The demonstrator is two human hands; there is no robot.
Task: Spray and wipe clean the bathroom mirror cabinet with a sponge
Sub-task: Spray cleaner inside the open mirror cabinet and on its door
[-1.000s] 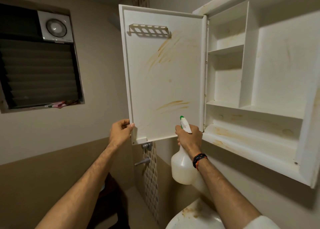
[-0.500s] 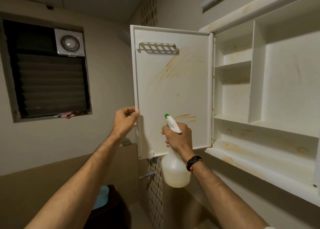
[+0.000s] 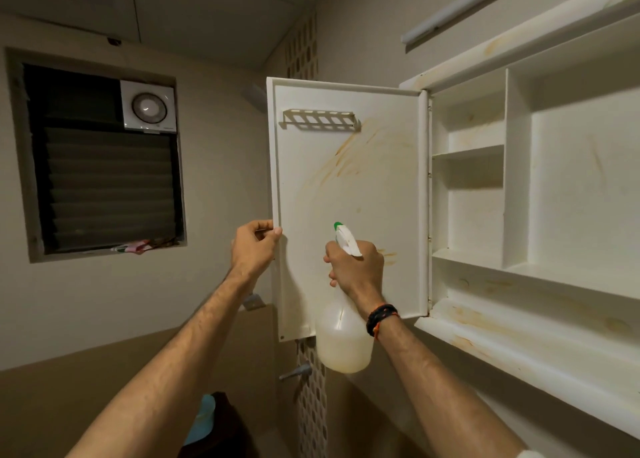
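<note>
The white cabinet door (image 3: 349,187) stands swung open, its inner face streaked with brown stains. My left hand (image 3: 254,246) grips the door's free left edge. My right hand (image 3: 356,270) holds a translucent spray bottle (image 3: 343,343) by its neck, the white trigger head with a green nozzle pointing up-left at the door's lower middle. The open cabinet body (image 3: 540,284) at the right has white shelves and dividers with brown smears along the bottom ledge. No sponge is in view.
A louvred window (image 3: 107,187) with an exhaust fan (image 3: 148,105) is on the left wall. A small rack (image 3: 320,119) is fixed near the door's top. A tap (image 3: 294,372) juts from the wall below the door. A tube light (image 3: 460,10) hangs above the cabinet.
Both hands have risen along the door: the left hand slid up its edge from the bottom corner, and the spray bottle went up and left to face the door's lower middle.
</note>
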